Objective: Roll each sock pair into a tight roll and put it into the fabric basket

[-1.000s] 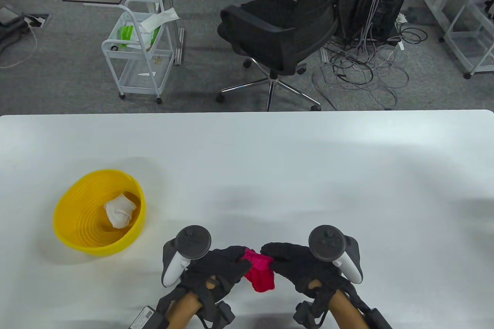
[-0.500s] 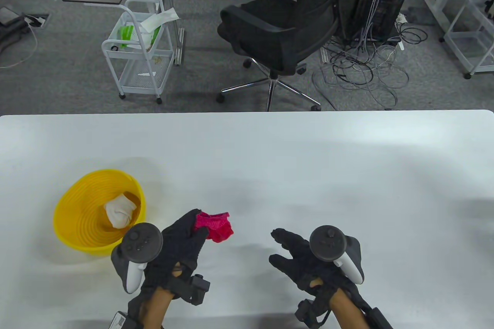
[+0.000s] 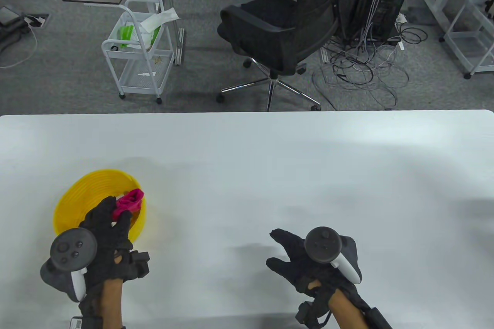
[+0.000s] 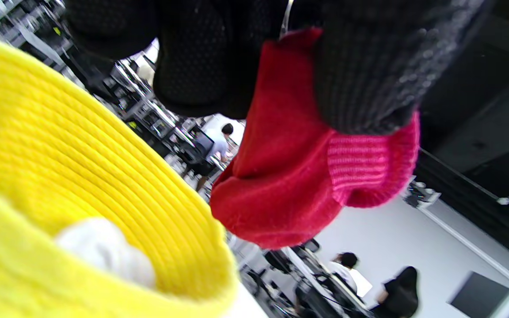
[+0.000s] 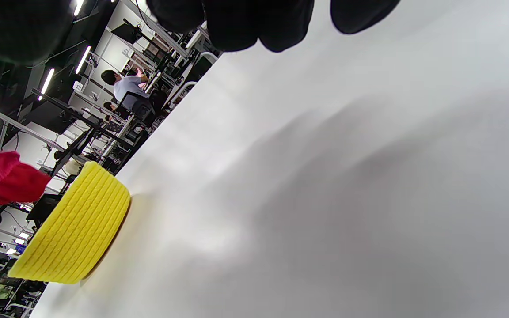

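My left hand (image 3: 109, 218) holds a rolled pink-red sock pair (image 3: 129, 201) above the yellow fabric basket (image 3: 66, 201) at the table's left. In the left wrist view the roll (image 4: 298, 176) hangs pinched between my gloved fingers (image 4: 360, 75), just over the basket rim (image 4: 104, 176). A white sock roll (image 4: 104, 251) lies inside the basket; my hand hides it in the table view. My right hand (image 3: 287, 253) hovers over the bare table at the front centre-right, fingers spread and relaxed, holding nothing. The right wrist view shows the basket (image 5: 73, 234) from the side with the pink roll (image 5: 2, 179) above it.
The white table (image 3: 308, 174) reaches to its far edge. Beyond it stand a black office chair (image 3: 285, 24), a white wire cart (image 3: 135, 47) and a tangle of cables (image 3: 366, 66) on the floor.
My left hand carried the pink sock roll leftward from the table's front centre to above the basket. My right hand let go of the roll and stayed near the front centre-right.
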Demonstrator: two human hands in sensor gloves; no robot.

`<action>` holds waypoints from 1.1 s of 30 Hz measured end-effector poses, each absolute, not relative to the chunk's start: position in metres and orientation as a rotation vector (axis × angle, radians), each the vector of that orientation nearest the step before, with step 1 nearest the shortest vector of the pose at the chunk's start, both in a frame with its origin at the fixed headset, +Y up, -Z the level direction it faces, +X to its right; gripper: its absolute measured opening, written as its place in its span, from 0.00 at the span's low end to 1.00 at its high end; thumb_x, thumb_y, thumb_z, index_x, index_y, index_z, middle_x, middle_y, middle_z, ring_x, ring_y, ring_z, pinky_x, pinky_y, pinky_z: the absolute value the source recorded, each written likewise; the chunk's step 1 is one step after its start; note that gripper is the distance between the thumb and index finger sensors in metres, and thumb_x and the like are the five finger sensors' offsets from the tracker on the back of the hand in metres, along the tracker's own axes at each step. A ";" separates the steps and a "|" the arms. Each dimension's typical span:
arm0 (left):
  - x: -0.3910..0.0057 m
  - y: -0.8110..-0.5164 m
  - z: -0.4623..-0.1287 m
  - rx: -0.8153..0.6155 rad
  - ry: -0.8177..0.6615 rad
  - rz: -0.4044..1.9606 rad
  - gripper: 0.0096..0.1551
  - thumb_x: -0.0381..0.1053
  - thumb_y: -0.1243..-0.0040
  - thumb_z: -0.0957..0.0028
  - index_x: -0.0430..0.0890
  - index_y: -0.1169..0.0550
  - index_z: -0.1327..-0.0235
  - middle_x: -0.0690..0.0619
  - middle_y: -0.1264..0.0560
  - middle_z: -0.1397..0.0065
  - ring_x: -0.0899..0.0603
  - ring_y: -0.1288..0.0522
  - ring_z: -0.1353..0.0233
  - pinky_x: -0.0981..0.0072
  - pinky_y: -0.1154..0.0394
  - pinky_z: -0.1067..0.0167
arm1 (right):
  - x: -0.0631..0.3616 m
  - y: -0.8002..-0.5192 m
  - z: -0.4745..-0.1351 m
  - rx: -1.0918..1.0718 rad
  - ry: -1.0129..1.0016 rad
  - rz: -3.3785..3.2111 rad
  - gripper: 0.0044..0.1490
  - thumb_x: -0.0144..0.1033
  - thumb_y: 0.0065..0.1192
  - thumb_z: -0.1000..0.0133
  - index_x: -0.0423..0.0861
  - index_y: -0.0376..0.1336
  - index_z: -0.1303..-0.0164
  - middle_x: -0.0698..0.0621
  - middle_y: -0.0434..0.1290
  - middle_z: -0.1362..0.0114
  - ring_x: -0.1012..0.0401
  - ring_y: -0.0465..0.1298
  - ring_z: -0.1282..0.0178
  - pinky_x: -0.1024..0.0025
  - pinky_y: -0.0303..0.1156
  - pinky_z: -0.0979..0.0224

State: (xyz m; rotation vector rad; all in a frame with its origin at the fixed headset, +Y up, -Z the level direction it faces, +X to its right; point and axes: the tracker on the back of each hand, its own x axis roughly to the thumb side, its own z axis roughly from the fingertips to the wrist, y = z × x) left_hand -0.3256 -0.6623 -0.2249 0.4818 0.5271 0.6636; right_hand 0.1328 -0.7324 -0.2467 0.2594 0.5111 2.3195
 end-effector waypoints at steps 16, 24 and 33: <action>-0.319 -0.702 -0.243 0.279 0.567 0.382 0.34 0.60 0.26 0.66 0.57 0.21 0.41 0.52 0.20 0.35 0.43 0.23 0.35 0.43 0.36 0.34 | 0.149 -0.743 -0.251 0.170 0.496 2.420 0.57 0.72 0.55 0.58 0.57 0.46 0.22 0.51 0.53 0.14 0.50 0.54 0.12 0.38 0.53 0.20; -0.286 -0.679 -0.241 0.328 0.366 0.534 0.42 0.67 0.36 0.62 0.57 0.28 0.31 0.51 0.30 0.23 0.40 0.31 0.25 0.43 0.42 0.28 | 0.150 -0.742 -0.251 0.181 0.498 2.430 0.58 0.73 0.54 0.58 0.59 0.43 0.21 0.51 0.50 0.13 0.48 0.50 0.12 0.37 0.51 0.20; -0.225 -0.683 -0.247 0.150 0.026 0.563 0.47 0.70 0.42 0.61 0.59 0.38 0.26 0.54 0.42 0.16 0.41 0.44 0.16 0.44 0.50 0.23 | 0.146 -0.741 -0.250 0.188 0.490 2.447 0.59 0.74 0.53 0.59 0.59 0.41 0.21 0.52 0.49 0.13 0.48 0.50 0.11 0.37 0.51 0.20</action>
